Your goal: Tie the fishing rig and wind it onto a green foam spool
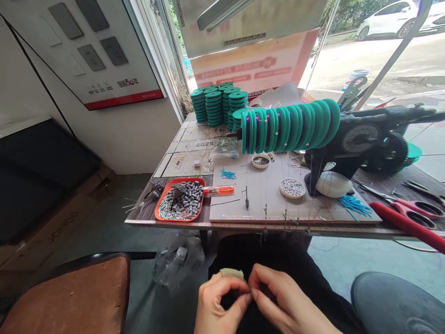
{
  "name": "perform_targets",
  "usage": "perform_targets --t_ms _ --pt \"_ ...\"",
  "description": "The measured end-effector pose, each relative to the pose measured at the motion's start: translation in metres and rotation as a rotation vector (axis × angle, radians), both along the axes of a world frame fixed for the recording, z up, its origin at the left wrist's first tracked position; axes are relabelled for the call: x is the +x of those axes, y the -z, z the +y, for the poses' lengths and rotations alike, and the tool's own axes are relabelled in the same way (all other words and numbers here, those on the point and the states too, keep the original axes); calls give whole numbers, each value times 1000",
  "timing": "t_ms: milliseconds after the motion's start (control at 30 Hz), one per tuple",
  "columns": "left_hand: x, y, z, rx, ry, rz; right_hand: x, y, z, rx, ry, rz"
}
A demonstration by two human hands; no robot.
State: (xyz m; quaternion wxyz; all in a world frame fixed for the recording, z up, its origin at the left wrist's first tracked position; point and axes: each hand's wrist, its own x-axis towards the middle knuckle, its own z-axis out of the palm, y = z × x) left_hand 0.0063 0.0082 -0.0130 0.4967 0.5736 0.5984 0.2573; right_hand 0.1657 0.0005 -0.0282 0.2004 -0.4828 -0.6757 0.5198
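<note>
Over my lap, in front of the table edge, my left hand [222,301] and my right hand [276,297] meet fingertip to fingertip. Both are closed in a pinch; whatever lies between the fingers is too small to make out. A pale wrap [232,273] covers one finger of my left hand. Beyond them, a row of green spools [288,126] sits on the shaft of a black winding machine [358,139]. Thin lines hang from the spools to the table's front edge, with small dark fittings [266,222] on them. A dark weight [247,203] stands on the board.
An orange tray [161,208] holds grey weights and small metal parts, beside a red-handled tool [222,189]. White beads fill a round dish [292,188]. Scissors [417,213] and a red handle [406,227] lie at right. Green spools [213,106] are stacked behind. A brown chair [69,297] stands at left.
</note>
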Motion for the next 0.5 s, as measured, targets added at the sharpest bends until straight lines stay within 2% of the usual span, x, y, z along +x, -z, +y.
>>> perform_targets --t_ms 200,500 --pt "0 0 1 23 -16 1 0 -1 0 -7 -2 -9" --pt "0 -3 1 203 25 17 0 1 0 -3 10 21"
